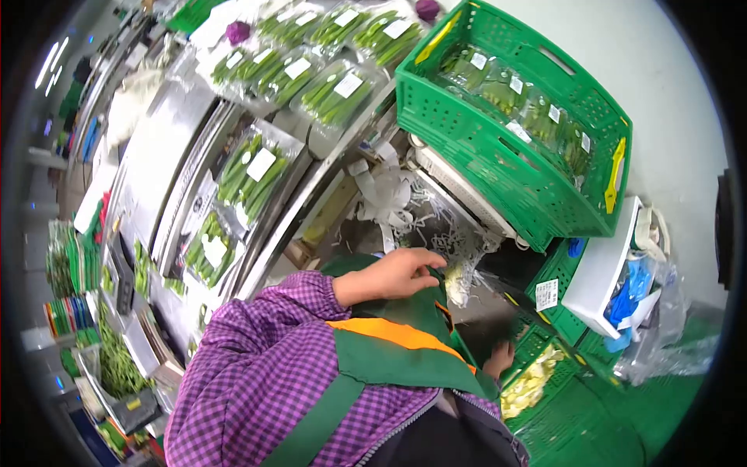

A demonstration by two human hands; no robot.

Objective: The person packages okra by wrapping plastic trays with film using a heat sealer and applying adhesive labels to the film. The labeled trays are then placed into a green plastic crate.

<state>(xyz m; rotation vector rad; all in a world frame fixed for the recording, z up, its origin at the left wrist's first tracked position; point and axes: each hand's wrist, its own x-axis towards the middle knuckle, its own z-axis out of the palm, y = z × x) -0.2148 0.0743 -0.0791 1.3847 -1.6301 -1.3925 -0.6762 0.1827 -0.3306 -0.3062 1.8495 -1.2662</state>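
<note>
Checked jacket [233, 397], purple with black grid, kinda gingham look. Sleeve [261, 319] puffy, wrinkled, cuff [326, 289] gathered snug at wrist. Left hand [398, 275] bare, right hand [500, 359] bare too. Green apron [397, 363] over top, wide green strap [319, 420] running across chest, bright orange band [389, 333] along edge. Silvery zipper [400, 426] down front, plain black layer [440, 444] peeking out underneath.
</note>
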